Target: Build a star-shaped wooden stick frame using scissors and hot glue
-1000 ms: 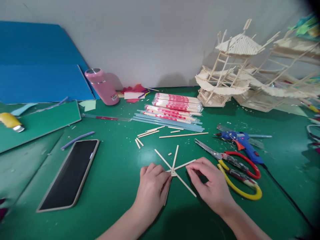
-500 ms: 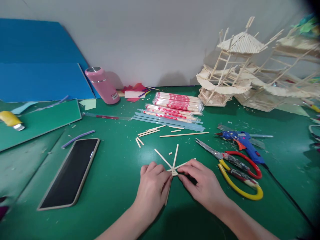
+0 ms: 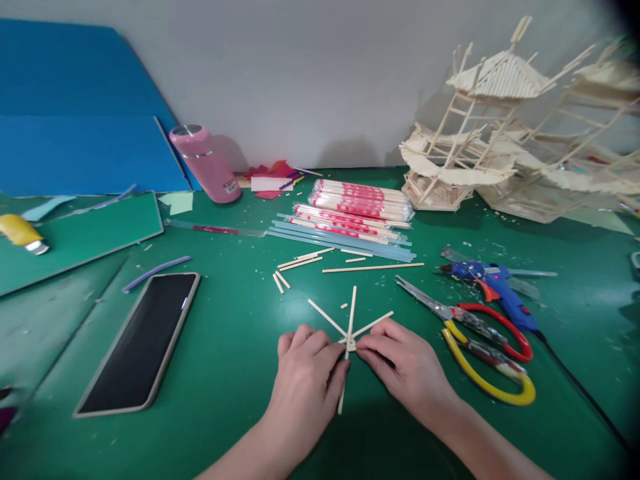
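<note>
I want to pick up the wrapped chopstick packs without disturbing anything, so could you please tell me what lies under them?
Pale blue strips lie flat under the wrapped chopstick packs, their ends sticking out on both sides on the green mat. Whatever else lies beneath is covered.

Scissors (image 3: 480,337) close right of hands; phone (image 3: 140,340) left; between, bare mat.

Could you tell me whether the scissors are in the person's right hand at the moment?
No, the scissors lie on the green mat beside the right hand, which pinches the crossed sticks.
</note>
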Demonstrator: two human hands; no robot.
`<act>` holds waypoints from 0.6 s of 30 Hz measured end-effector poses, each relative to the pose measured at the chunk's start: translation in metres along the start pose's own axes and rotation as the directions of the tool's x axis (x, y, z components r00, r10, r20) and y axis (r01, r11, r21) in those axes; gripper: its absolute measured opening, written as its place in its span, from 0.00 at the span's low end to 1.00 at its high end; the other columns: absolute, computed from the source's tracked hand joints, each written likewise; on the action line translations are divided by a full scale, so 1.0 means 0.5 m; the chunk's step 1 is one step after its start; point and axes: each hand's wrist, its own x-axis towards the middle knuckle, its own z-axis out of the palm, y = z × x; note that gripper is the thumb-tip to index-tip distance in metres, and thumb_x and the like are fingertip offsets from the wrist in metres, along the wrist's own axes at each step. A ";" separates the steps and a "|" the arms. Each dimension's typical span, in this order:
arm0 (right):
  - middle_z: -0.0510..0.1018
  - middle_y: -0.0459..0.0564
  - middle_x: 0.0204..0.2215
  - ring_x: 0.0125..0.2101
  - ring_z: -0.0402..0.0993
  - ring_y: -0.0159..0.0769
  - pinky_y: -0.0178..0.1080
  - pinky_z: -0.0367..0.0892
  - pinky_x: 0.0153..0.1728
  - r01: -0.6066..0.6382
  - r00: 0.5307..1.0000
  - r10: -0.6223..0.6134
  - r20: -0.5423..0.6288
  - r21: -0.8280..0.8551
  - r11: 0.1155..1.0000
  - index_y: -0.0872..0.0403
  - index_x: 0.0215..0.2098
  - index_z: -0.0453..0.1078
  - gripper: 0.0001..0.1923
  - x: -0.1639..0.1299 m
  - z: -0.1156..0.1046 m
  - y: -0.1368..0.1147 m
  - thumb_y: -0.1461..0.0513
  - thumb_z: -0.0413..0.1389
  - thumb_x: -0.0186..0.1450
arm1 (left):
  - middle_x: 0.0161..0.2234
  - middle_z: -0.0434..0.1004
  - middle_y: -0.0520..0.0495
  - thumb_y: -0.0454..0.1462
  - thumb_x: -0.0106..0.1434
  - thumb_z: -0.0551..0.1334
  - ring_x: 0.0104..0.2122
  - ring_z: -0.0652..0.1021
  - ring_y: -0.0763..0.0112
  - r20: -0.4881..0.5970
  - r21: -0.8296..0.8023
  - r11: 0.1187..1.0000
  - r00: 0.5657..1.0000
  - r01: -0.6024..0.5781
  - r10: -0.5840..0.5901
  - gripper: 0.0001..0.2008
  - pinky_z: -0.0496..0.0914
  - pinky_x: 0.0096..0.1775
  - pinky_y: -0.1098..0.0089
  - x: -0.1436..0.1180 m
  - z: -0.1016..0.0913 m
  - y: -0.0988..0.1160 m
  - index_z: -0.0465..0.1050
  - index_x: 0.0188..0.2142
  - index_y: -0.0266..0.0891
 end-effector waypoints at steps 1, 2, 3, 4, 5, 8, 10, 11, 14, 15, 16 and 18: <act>0.70 0.45 0.29 0.30 0.66 0.31 0.33 0.60 0.31 -0.001 1.000 0.001 0.001 -0.003 1.000 0.49 0.35 0.70 0.08 0.000 0.001 0.001 0.62 0.48 0.64 | 0.27 0.70 0.49 0.34 0.59 0.55 0.31 0.66 0.65 -0.003 -0.002 1.000 1.000 -0.002 0.002 0.08 0.55 0.33 0.64 0.000 0.001 -0.001 0.73 0.34 0.42; 0.70 0.45 0.29 0.30 0.66 0.31 0.33 0.60 0.31 -0.001 1.000 0.001 0.003 -0.007 1.000 0.49 0.35 0.70 0.08 0.001 0.002 0.002 0.62 0.48 0.64 | 0.27 0.70 0.49 0.34 0.59 0.55 0.31 0.66 0.65 -0.006 -0.004 1.000 1.000 -0.006 0.006 0.08 0.55 0.33 0.64 0.000 0.002 -0.001 0.73 0.34 0.42; 0.70 0.45 0.29 0.30 0.66 0.31 0.33 0.60 0.31 0.000 1.000 0.000 0.005 -0.010 1.000 0.49 0.35 0.70 0.08 0.001 0.002 0.003 0.62 0.48 0.64 | 0.27 0.70 0.49 0.34 0.59 0.55 0.31 0.66 0.65 -0.009 -0.004 1.000 1.000 -0.008 0.008 0.08 0.55 0.33 0.64 0.001 0.003 -0.001 0.73 0.34 0.42; 0.70 0.46 0.30 0.30 0.66 0.31 0.34 0.61 0.31 0.001 1.000 -0.001 0.008 -0.013 1.000 0.49 0.35 0.70 0.08 0.001 0.001 0.003 0.62 0.48 0.64 | 0.27 0.70 0.49 0.34 0.60 0.55 0.31 0.65 0.65 -0.014 -0.001 1.000 1.000 -0.013 0.013 0.08 0.56 0.33 0.64 0.002 0.004 -0.001 0.73 0.34 0.41; 0.70 0.46 0.30 0.30 0.67 0.31 0.34 0.61 0.32 0.004 1.000 -0.003 0.013 -0.016 1.000 0.50 0.35 0.69 0.08 0.001 0.000 0.003 0.62 0.48 0.64 | 0.27 0.70 0.48 0.34 0.60 0.55 0.31 0.65 0.65 -0.021 0.004 1.000 1.000 -0.020 0.020 0.08 0.56 0.32 0.64 0.002 0.004 -0.001 0.73 0.34 0.41; 0.70 0.46 0.30 0.30 0.66 0.31 0.34 0.61 0.32 0.011 0.999 -0.010 0.040 -0.019 1.000 0.51 0.34 0.69 0.09 0.000 -0.006 -0.002 0.62 0.47 0.65 | 0.27 0.70 0.47 0.33 0.60 0.54 0.31 0.65 0.65 -0.041 0.022 0.998 0.997 -0.062 0.063 0.09 0.56 0.32 0.64 0.003 0.002 0.004 0.72 0.35 0.40; 0.69 0.46 0.29 0.30 0.66 0.31 0.34 0.61 0.31 0.020 0.998 -0.019 0.062 -0.017 1.000 0.51 0.33 0.68 0.09 -0.002 -0.010 -0.010 0.62 0.47 0.65 | 0.28 0.70 0.47 0.33 0.61 0.53 0.31 0.65 0.65 -0.038 0.029 0.994 0.994 -0.101 0.102 0.09 0.56 0.32 0.64 0.001 0.000 0.009 0.72 0.35 0.40; 0.69 0.46 0.29 0.29 0.66 0.31 0.34 0.61 0.31 0.025 0.997 -0.024 0.070 -0.015 1.000 0.52 0.33 0.68 0.09 -0.002 -0.011 -0.014 0.62 0.46 0.65 | 0.27 0.70 0.47 0.32 0.61 0.53 0.31 0.65 0.65 -0.038 0.031 0.992 0.992 -0.119 0.120 0.10 0.55 0.32 0.64 -0.001 -0.001 0.011 0.72 0.34 0.40; 0.69 0.46 0.29 0.29 0.66 0.32 0.35 0.62 0.31 0.041 0.995 -0.040 0.086 -0.007 0.999 0.51 0.33 0.68 0.08 -0.004 -0.016 -0.023 0.63 0.47 0.65 | 0.26 0.70 0.48 0.31 0.61 0.52 0.30 0.65 0.66 -0.046 0.020 0.987 0.986 -0.158 0.159 0.11 0.55 0.32 0.64 -0.004 -0.003 0.015 0.72 0.31 0.40; 0.70 0.46 0.30 0.30 0.66 0.32 0.35 0.63 0.31 0.048 0.996 -0.048 0.079 -0.001 0.999 0.51 0.33 0.68 0.08 -0.006 -0.020 -0.023 0.62 0.47 0.65 | 0.26 0.70 0.48 0.30 0.61 0.52 0.30 0.65 0.66 -0.055 0.008 0.987 0.985 -0.162 0.162 0.11 0.55 0.32 0.64 -0.004 -0.003 0.015 0.72 0.30 0.39; 0.70 0.46 0.30 0.31 0.67 0.32 0.36 0.63 0.32 0.047 0.997 -0.047 0.058 0.002 0.999 0.50 0.35 0.68 0.07 -0.009 -0.027 -0.021 0.62 0.47 0.64 | 0.26 0.70 0.48 0.30 0.61 0.52 0.29 0.65 0.66 -0.064 -0.009 0.987 0.985 -0.161 0.160 0.10 0.56 0.32 0.64 -0.004 -0.004 0.015 0.71 0.30 0.39; 0.71 0.47 0.32 0.33 0.68 0.34 0.37 0.65 0.33 0.008 0.999 -0.008 -0.051 -0.017 1.000 0.49 0.38 0.66 0.07 -0.021 -0.048 -0.008 0.62 0.49 0.64 | 0.26 0.70 0.47 0.30 0.61 0.53 0.29 0.66 0.67 -0.089 -0.053 0.987 0.985 -0.152 0.147 0.09 0.57 0.32 0.64 -0.003 -0.005 0.013 0.71 0.30 0.38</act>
